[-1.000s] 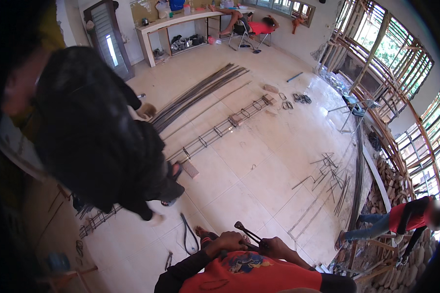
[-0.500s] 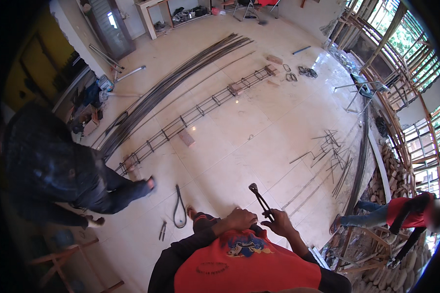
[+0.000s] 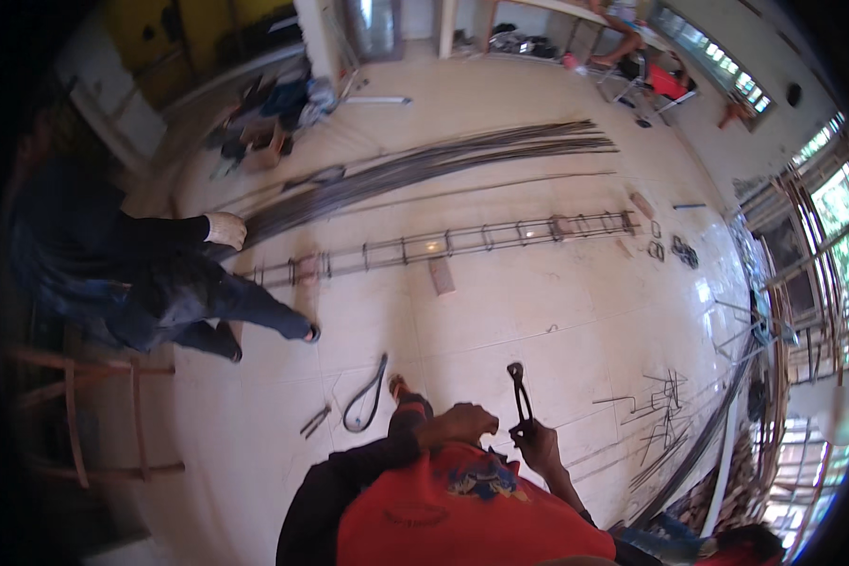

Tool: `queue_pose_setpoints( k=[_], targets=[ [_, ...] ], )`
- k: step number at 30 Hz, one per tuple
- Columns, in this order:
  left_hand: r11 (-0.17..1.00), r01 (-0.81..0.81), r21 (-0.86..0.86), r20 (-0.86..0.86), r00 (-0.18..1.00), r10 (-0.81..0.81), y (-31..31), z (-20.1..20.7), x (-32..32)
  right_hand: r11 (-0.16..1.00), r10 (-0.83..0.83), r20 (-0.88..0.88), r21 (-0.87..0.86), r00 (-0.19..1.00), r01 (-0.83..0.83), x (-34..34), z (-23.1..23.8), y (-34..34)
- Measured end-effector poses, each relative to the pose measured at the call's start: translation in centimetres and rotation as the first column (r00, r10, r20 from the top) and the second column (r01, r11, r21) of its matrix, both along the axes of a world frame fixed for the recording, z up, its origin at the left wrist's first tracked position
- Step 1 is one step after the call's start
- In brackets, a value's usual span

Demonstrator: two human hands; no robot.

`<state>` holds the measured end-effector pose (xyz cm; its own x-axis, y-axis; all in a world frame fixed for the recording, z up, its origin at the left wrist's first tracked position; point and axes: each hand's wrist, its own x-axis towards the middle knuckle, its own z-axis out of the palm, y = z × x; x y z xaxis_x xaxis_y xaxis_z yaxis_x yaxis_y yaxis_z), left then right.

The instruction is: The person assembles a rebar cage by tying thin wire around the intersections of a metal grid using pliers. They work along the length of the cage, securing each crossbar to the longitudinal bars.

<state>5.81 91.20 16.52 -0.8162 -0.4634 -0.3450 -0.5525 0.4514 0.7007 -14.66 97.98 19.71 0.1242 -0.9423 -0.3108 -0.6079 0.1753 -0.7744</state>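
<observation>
My right hand is closed round the handles of dark end-cutting pincers, held upright with the head pointing away from me. In front of my red shirt, my left hand is closed, its fingers curled; what they hold, if anything, is hidden. Ahead on the tiled floor lies a long reinforcing-bar cage with square stirrups along it. Nearer my feet are a looped dark strip and a pliers-like tool. Neither hand touches these.
At the left stands a person in dark clothes, one gloved hand near a bundle of long steel rods. Bent bars lie at the right. A brick sits beside the cage. A wooden frame stands lower left.
My view has turned rightward less and leftward more, so the cage sits further right. The person at the left now stands closer to the rods, arm reaching out. My right hand keeps the pincers.
</observation>
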Motion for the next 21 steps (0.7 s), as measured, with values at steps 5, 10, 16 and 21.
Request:
queue_pose_setpoints(
  k=[5, 10, 16, 21],
  targets=[
    [0.979, -0.129, 0.158, -0.066, 0.988, 0.141, -4.6, -1.4, 7.1, 0.995, 0.01, 0.101, 0.102, 0.995, -0.02, 6.0, 0.2, -6.6],
    [0.97, -0.034, 0.241, -0.204, 0.975, 0.085, -8.9, 2.8, 12.5, 0.905, -0.129, 0.355, 0.424, 0.926, -0.036, 9.9, 4.5, -10.8],
    [0.773, -0.585, -0.247, -0.545, 0.743, 0.388, -14.6, 2.4, 13.0, 0.944, -0.198, 0.067, 0.28, 0.978, 0.172, 11.9, 0.7, -15.9],
    [0.676, -0.689, 0.261, -0.263, 0.623, 0.737, -19.3, 3.5, 13.2, 0.877, -0.454, 0.117, 0.233, 0.883, 0.42, 16.2, -1.3, -24.1]
  ],
)
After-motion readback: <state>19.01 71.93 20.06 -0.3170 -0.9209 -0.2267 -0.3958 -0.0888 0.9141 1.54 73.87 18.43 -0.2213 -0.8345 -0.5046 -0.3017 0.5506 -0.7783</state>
